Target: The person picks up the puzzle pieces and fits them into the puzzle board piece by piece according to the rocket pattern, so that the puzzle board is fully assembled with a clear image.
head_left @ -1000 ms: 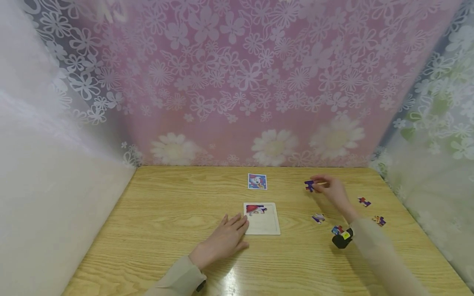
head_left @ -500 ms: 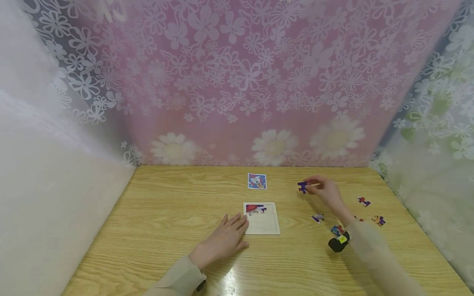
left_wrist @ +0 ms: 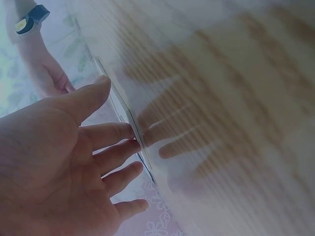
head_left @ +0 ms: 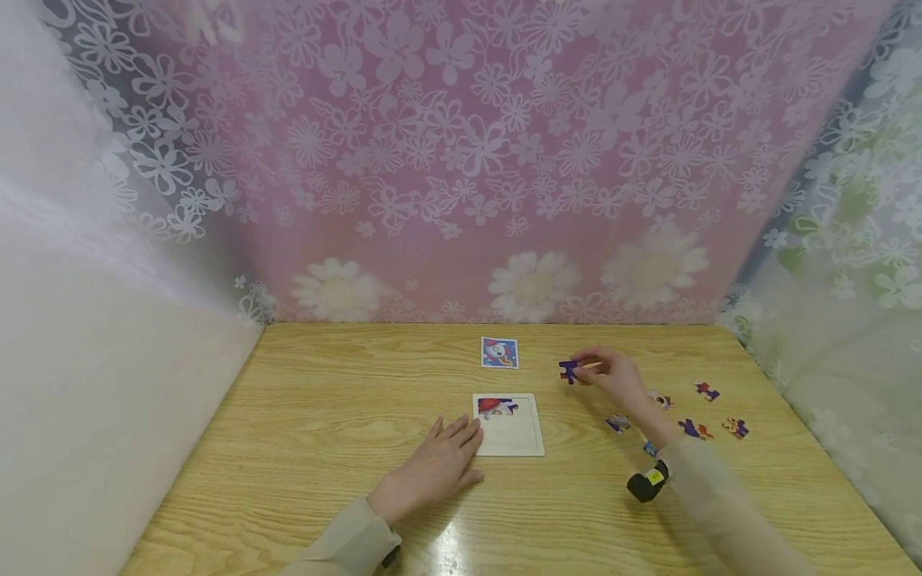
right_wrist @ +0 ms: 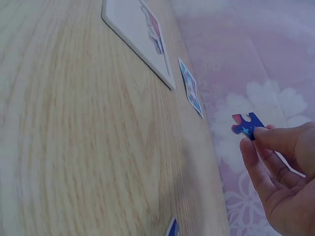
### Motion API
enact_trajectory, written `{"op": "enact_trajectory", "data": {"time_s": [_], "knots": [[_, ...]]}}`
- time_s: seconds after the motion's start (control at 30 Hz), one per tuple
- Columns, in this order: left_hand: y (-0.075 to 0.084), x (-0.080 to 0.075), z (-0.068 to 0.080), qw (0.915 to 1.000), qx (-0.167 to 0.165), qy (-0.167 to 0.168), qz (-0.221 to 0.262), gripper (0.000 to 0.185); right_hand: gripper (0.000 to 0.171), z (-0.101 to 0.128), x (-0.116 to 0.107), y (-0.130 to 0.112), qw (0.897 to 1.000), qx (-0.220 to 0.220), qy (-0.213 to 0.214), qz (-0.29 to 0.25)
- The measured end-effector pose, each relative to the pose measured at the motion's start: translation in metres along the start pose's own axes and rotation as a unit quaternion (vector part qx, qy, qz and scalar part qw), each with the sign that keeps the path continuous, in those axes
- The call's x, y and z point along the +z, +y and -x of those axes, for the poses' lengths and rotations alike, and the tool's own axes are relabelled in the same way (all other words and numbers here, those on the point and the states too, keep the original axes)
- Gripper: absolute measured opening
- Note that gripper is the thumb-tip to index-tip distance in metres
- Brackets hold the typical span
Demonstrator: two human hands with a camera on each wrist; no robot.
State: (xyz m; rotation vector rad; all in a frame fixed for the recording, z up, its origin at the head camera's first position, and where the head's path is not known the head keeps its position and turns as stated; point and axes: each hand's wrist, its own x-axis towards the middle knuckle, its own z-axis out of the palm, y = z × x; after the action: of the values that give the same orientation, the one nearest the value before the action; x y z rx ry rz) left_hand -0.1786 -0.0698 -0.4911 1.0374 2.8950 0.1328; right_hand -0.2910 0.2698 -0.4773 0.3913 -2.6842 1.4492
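Observation:
My right hand [head_left: 612, 378] pinches a dark blue puzzle piece [right_wrist: 247, 125] with a red corner and a light star, held up between thumb and fingers. In the head view it is right of the white puzzle frame [head_left: 513, 438]. Fitted pieces with a red and white picture [head_left: 497, 407] fill the frame's upper left. My left hand [head_left: 437, 464] lies with fingers extended, the fingertips at the frame's left edge; the left wrist view shows its fingers [left_wrist: 118, 157] against that edge.
A small picture card [head_left: 500, 353] lies behind the frame. Several loose puzzle pieces are scattered at the right, among them a purple one [head_left: 618, 423], a red one [head_left: 707, 391] and an orange one [head_left: 735, 428]. Fabric walls bound the wooden table [head_left: 324, 400].
My right hand has carried the pinched puzzle piece leftward toward the frame, uncovering loose pieces behind it. The left hand and the frame have stayed in place.

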Motion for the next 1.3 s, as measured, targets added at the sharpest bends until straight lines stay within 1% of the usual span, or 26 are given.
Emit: {"op": "enact_trajectory", "data": {"time_s": [0.17, 0.37, 0.47, 0.6, 0.77, 0.87, 1.0, 1.13, 1.23, 1.3], "knots": [[0.0, -0.001, 0.0, 1.0, 0.001, 0.002, 0.004, 0.064, 0.028, 0.003, 0.008, -0.005, 1.0, 0.005, -0.006, -0.015], [0.0, 0.0, 0.001, 0.9999, 0.007, 0.01, 0.011, 0.064, 0.025, 0.005, 0.019, -0.012, 1.0, -0.006, -0.016, -0.02], [0.0, 0.0, 0.001, 0.9999, 0.004, 0.008, 0.008, 0.064, 0.023, 0.007, 0.026, -0.014, 1.0, -0.007, -0.023, -0.019], [0.0, 0.0, 0.0, 1.0, -0.002, 0.0, 0.007, 0.064, 0.023, 0.009, 0.034, -0.016, 0.999, -0.005, -0.041, -0.033], [-0.001, 0.0, 0.0, 1.0, 0.0, 0.002, 0.006, 0.065, 0.021, 0.008, 0.046, -0.016, 0.997, 0.026, -0.056, -0.055], [0.0, 0.001, 0.0, 1.0, 0.001, 0.002, 0.006, 0.065, 0.019, 0.008, 0.053, -0.018, 0.995, 0.048, -0.066, -0.06], [0.0, 0.0, 0.0, 1.0, 0.001, 0.002, 0.01, 0.065, 0.018, 0.008, 0.06, -0.02, 0.993, 0.066, -0.078, -0.059], [0.0, 0.0, 0.001, 0.9999, 0.0, 0.003, 0.014, 0.065, 0.021, 0.007, 0.064, -0.022, 0.993, 0.059, -0.088, -0.06], [0.0, 0.0, 0.0, 0.9999, -0.002, 0.001, 0.015, 0.065, 0.02, 0.006, 0.068, -0.023, 0.993, 0.046, -0.094, -0.049], [-0.001, 0.0, 0.0, 0.9999, -0.002, 0.0, 0.014, 0.065, 0.018, 0.006, 0.07, -0.023, 0.994, 0.04, -0.094, -0.033]]}}
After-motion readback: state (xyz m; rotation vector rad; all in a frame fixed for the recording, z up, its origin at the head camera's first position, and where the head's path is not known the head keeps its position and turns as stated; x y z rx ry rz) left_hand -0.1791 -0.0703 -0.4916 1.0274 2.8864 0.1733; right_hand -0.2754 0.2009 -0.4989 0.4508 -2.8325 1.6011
